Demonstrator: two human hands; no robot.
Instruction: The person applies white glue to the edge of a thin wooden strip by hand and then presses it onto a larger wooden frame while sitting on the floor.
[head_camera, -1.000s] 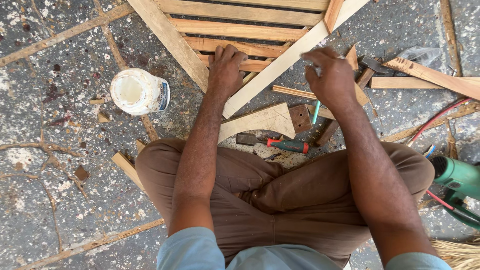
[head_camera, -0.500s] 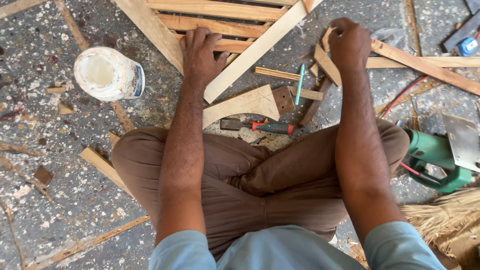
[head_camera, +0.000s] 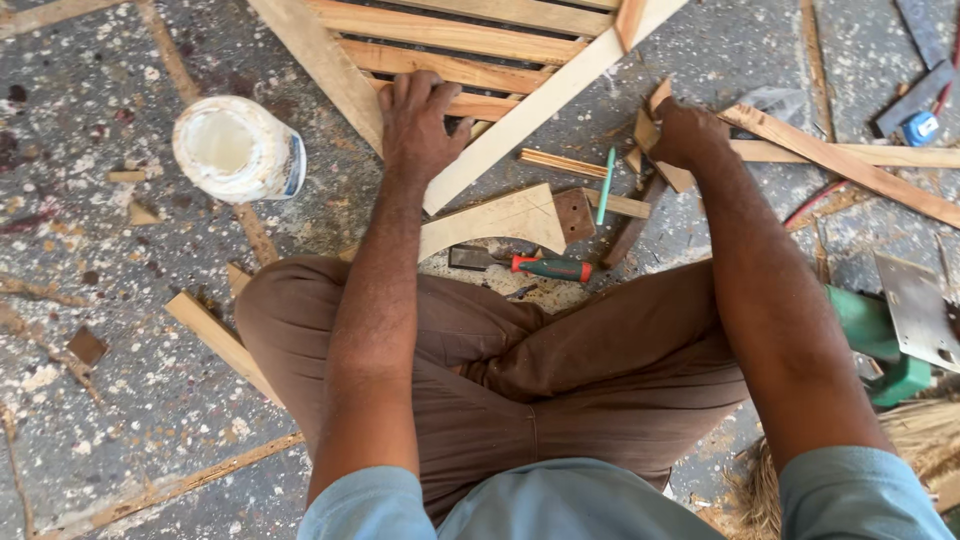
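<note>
Left hand (head_camera: 418, 122) flat, fingers spread, pressing slatted pale wood frame (head_camera: 440, 40) on speckled concrete floor (head_camera: 120, 300). Right hand (head_camera: 685, 135) fisted around small raw wood offcut (head_camera: 668, 172). Curved cut board (head_camera: 495, 218), red-green chisel (head_camera: 545, 267) nearer the knees.

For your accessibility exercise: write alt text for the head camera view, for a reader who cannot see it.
A person sitting cross-legged on a speckled floor presses the left hand on a slatted pale wooden frame and grips a small wooden offcut with the right hand. A white plastic tub stands nearby.
</note>
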